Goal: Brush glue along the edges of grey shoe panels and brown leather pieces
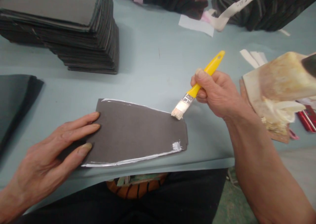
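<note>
A dark grey tapered panel [135,132] lies flat near the table's front edge, its narrow end to the right. White glue-like paste runs along both long edges, with a smear at the lower right corner. My left hand [54,151] rests over the wide left end, fingers stretched out and apart. A paintbrush [197,86] with a yellow handle and a metal band is gripped in my right hand [217,89], fingers wrapped round it. Its paste-coated bristles touch the panel's upper right corner.
A tall stack of dark panels [93,43] stands at the back left; another dark piece [17,102] lies at the left edge. On the right sits a paste-crusted container [281,76], with a red object [307,118] beside it. Dark bundles [266,10] and a paper strip [197,25] lie behind.
</note>
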A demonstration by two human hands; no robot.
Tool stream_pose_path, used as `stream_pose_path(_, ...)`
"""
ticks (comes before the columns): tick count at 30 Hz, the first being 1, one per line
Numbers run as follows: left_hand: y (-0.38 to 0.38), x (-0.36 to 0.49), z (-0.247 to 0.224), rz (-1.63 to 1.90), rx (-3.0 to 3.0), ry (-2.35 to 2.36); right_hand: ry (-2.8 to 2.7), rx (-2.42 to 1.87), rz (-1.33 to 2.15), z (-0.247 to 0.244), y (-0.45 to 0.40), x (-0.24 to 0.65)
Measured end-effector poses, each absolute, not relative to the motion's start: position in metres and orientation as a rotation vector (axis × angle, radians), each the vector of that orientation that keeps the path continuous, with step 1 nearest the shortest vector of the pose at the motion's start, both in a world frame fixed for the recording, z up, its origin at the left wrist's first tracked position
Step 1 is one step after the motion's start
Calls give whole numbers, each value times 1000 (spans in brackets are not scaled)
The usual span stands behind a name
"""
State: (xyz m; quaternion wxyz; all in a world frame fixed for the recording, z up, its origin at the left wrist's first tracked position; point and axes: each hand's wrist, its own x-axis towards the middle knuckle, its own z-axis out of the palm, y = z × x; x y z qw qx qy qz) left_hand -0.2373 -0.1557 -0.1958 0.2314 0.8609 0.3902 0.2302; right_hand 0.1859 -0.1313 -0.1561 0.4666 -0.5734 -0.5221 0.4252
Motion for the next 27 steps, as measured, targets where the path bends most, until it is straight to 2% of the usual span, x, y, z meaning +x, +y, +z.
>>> stream_pose_path(27,-161,-230,-191,636,2346,1052,-1330,-1303,1052,-152,-96,126)
